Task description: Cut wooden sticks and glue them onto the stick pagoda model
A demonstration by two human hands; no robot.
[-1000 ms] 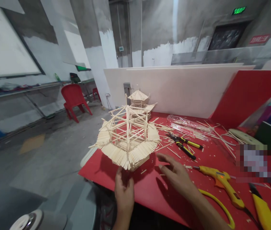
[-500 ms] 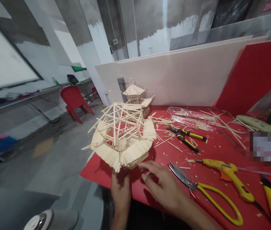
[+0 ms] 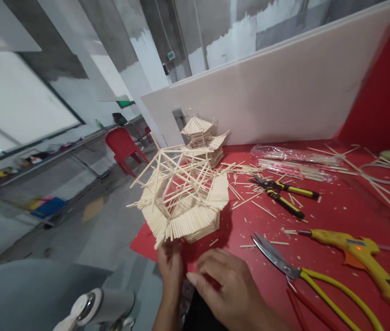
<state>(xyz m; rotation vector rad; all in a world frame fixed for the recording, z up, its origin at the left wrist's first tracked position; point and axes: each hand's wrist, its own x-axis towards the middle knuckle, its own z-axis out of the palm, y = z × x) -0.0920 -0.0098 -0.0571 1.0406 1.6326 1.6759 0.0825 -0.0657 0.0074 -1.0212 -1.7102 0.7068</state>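
A model pavilion roof of thin wooden sticks (image 3: 184,193) stands tilted at the near left corner of the red table (image 3: 322,216). My left hand (image 3: 170,269) grips its lower edge from underneath, fingers closed on the base. My right hand (image 3: 227,287) hovers just right of the left hand over the table's front edge. Its fingers are bent and loosely apart, with nothing seen in them. A smaller finished stick pavilion (image 3: 202,138) stands behind the roof against the white board (image 3: 284,96).
Yellow-handled scissors (image 3: 305,278) lie right of my right hand, with a yellow glue gun (image 3: 360,255) beyond them. Yellow-and-black pliers (image 3: 284,193), loose sticks and a clear bag of sticks (image 3: 295,158) lie further back. A red chair (image 3: 122,145) stands on the floor at left.
My right hand has drawn back from the table's middle toward my left hand at the front edge. The roof has tipped and turned slightly. The view has dropped lower and moved closer.
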